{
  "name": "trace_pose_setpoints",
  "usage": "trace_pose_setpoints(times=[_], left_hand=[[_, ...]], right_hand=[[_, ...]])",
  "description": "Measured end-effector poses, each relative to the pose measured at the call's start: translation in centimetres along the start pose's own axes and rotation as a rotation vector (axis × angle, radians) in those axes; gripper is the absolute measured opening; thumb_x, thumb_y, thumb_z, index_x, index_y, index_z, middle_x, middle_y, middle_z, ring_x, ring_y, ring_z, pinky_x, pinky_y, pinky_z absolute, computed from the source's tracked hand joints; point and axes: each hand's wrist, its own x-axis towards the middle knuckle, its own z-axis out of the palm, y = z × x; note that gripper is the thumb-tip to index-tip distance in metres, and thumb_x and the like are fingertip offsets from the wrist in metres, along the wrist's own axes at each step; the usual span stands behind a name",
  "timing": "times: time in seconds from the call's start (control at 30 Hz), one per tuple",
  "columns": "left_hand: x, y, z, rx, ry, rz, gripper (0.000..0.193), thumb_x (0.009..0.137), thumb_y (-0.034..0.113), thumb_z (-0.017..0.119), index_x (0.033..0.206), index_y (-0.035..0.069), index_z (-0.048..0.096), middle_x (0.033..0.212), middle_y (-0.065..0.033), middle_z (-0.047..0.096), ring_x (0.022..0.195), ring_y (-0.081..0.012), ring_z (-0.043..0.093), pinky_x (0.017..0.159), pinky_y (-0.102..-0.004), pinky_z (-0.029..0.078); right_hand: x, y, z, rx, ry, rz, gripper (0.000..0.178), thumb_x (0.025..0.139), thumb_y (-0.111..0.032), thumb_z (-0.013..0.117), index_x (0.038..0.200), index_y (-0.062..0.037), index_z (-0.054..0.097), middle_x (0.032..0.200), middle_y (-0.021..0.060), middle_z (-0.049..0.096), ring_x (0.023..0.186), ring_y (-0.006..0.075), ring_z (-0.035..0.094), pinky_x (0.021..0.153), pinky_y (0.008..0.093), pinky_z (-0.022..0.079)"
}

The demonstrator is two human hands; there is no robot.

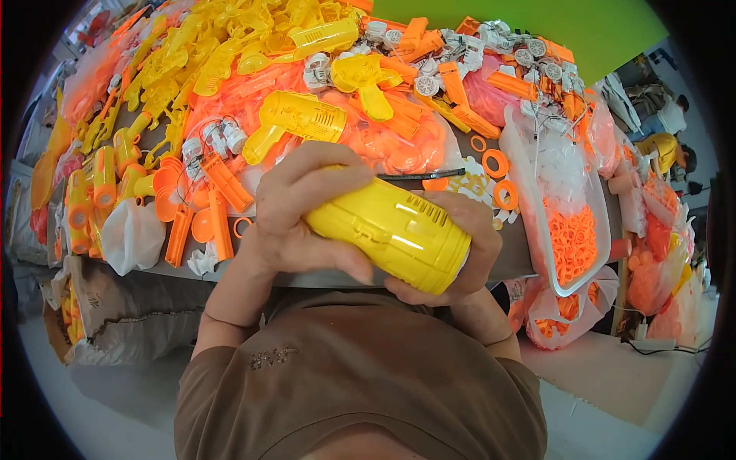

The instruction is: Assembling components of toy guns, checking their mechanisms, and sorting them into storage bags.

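Observation:
Both my hands hold a yellow plastic hair dryer housing in front of my body. Its barrel is tilted, with the wide round end toward the lower right and vent slots on the upper side. My left hand wraps the narrower end, with the thumb along the near side. Around the wide end, my right hand has its fingers curled. The handle part of the housing is hidden by my left hand. Just beyond lies a similar yellow dryer shell, and a black rod-like tool rests on the table.
Yellow shells are heaped at the back left. White motor units with wires and orange handle pieces lie around the table. A clear tub of small orange parts stands to the right. Orange rings lie beside it.

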Motion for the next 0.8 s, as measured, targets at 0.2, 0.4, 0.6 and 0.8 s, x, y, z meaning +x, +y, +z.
trace_pose_setpoints(times=[0.2,0.4,0.6,0.8], left_hand=[[-0.2,0.5,-0.4,-0.035,-0.005,0.067,0.055,0.059,0.035,0.080,0.093,-0.004,0.061,0.086,-0.0154,0.061,0.074,-0.0264,0.060,0.063,-0.0333,0.048],[-0.6,-0.7,0.0,-0.046,0.023,0.179,0.058,0.061,0.040,0.078,0.095,-0.003,0.060,0.089,-0.0177,0.060,0.076,-0.0289,0.059,0.064,-0.0365,0.049],[1.5,0.6,-1.3,0.256,-0.313,0.196,0.060,0.066,0.040,0.075,0.105,0.000,0.055,0.098,-0.0136,0.058,0.082,-0.0289,0.058,0.069,-0.0396,0.048],[0.6,1.2,-0.5,0.064,-0.513,-0.032,0.059,0.060,0.026,0.075,0.108,0.002,0.050,0.084,-0.0104,0.058,0.070,-0.0279,0.059,0.058,-0.0355,0.047]], right_hand=[[0.5,-1.4,0.2,-0.048,-0.048,-0.038,0.079,0.064,-0.032,0.080,0.118,-0.0001,0.031,0.105,0.0213,0.045,0.088,0.0307,0.056,0.073,0.0396,0.052],[0.9,-1.1,0.3,-0.103,-0.035,-0.124,0.075,0.067,-0.034,0.078,0.116,0.0010,0.032,0.104,0.0216,0.045,0.086,0.0302,0.056,0.068,0.0380,0.054],[1.2,-0.5,-0.8,-0.146,-0.120,-0.204,0.075,0.069,-0.036,0.077,0.117,0.0002,0.033,0.104,0.0221,0.047,0.088,0.0317,0.056,0.070,0.0386,0.051],[2.8,-3.4,-3.1,0.084,-0.395,0.236,0.062,0.074,-0.036,0.073,0.115,0.0011,0.046,0.112,0.0203,0.051,0.085,0.0287,0.059,0.069,0.0370,0.049]])
